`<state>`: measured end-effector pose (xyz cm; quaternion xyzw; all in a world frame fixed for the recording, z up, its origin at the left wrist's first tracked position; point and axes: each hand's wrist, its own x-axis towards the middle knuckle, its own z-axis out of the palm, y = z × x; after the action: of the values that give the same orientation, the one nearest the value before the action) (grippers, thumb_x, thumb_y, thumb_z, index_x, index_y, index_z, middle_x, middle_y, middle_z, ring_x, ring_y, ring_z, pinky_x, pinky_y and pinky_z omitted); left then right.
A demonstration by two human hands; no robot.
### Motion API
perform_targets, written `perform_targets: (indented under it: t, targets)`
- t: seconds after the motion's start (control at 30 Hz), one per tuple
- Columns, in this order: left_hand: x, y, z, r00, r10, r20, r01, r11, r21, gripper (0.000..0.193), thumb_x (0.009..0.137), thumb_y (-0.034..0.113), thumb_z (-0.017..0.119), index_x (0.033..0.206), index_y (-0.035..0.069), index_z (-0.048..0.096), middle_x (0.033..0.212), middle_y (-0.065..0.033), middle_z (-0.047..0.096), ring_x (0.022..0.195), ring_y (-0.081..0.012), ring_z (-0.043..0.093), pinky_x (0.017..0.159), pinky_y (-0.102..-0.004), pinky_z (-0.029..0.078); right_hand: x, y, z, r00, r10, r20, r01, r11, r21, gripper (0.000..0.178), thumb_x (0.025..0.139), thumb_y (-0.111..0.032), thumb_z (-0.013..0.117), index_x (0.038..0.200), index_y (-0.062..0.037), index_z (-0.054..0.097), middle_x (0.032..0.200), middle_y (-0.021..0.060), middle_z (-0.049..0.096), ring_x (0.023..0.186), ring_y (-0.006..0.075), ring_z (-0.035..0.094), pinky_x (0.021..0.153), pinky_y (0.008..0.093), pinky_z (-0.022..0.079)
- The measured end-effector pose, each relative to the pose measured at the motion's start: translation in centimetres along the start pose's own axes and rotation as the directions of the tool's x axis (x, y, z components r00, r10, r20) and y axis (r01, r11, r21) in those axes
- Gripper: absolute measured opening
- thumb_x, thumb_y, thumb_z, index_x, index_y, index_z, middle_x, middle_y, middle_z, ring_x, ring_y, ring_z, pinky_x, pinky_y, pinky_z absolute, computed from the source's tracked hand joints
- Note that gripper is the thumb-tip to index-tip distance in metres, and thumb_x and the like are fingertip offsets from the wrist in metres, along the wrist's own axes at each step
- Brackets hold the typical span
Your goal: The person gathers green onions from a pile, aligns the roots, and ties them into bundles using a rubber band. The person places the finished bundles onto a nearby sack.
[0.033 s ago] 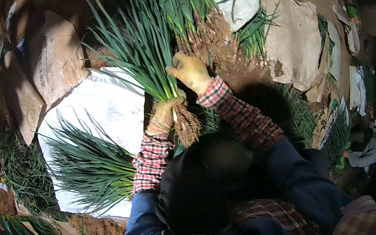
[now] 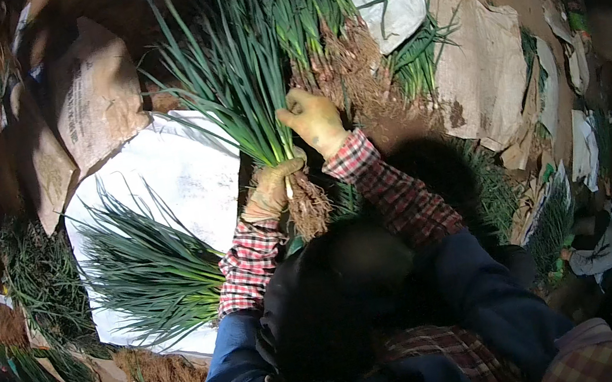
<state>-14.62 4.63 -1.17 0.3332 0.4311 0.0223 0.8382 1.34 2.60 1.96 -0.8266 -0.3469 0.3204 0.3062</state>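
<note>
My left hand (image 2: 269,194), in a yellowish glove, is wrapped round the lower stems of a bunch of green onions (image 2: 246,92). Their long leaves fan up and away from me, and the brown roots (image 2: 310,211) hang below the fist. My right hand (image 2: 319,122), gloved too, is curled at the right edge of the bunch, thumb against the leaves; whatever its fingers pinch is hidden. Left of my left forearm, another pile of green onions (image 2: 154,267) lies on a white sheet (image 2: 185,162).
Rooted green onions (image 2: 312,26) lie beyond my right hand, partly beside a white sack (image 2: 393,5). Beige sacking (image 2: 481,55) covers ground at the right; more sacking (image 2: 98,92) lies at the upper left. A person in a grey sleeve (image 2: 597,257) is at the far right.
The whole view has shifted very slightly. Both hands keep nearly the same place and grip on the bunch.
</note>
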Motion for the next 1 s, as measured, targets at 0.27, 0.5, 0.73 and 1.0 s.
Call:
perform_targets:
  t: [0.27,0.5,0.73,1.0]
  targets:
    - [0.7,-2.2,-1.5,0.984,-0.143,0.103,0.165,0.951,-0.26,0.021,0.085,0.017,0.053,0.098,0.003,0.06,0.068,-0.0026,0.057,0.058,-0.0106,0.053,0.05,-0.021,0.043,-7.4,4.0,-0.3,0.978,-0.175,0.111,0.038,0.681,0.731,0.012,0.091,-0.009,0.053,0.094,0.0016,0.056,0.087,0.008,0.061,0.078,0.0132,0.059,0.07,0.0275,0.049]
    - [-0.8,0.5,1.2,0.986,0.163,0.016,-0.157,0.968,-0.194,0.013,0.075,0.008,0.061,0.086,0.004,0.056,0.073,-0.0049,0.058,0.057,-0.0137,0.053,0.049,-0.0218,0.044,-6.3,14.2,-5.2,0.98,-0.025,0.198,-0.114,0.747,0.655,0.032,0.089,-0.035,0.048,0.084,-0.0049,0.056,0.078,0.0126,0.063,0.061,0.023,0.059,0.06,0.0408,0.051]
    - [1.5,6.8,2.0,0.955,0.268,0.126,-0.249,0.957,-0.149,0.017,0.081,0.014,0.063,0.094,0.004,0.057,0.081,-0.0072,0.062,0.065,-0.013,0.057,0.053,-0.0241,0.047,-0.2,2.8,-6.4,0.94,0.328,0.095,-0.246,0.844,-0.477,0.039,0.088,-0.042,0.052,0.106,-0.0075,0.057,0.076,0.0087,0.062,0.067,0.0159,0.058,0.063,0.0315,0.049]
    - [11.6,5.7,-0.6,0.706,0.543,0.454,-0.679,0.338,0.651,0.023,0.091,0.013,0.047,0.103,0.001,0.062,0.085,-0.011,0.066,0.077,-0.0167,0.063,0.07,-0.0264,0.049,-1.4,1.7,-4.2,0.993,-0.117,0.014,0.108,0.856,-0.506,0.034,0.083,-0.038,0.054,0.095,-0.006,0.058,0.075,0.0139,0.064,0.07,0.0282,0.063,0.059,0.0391,0.05]
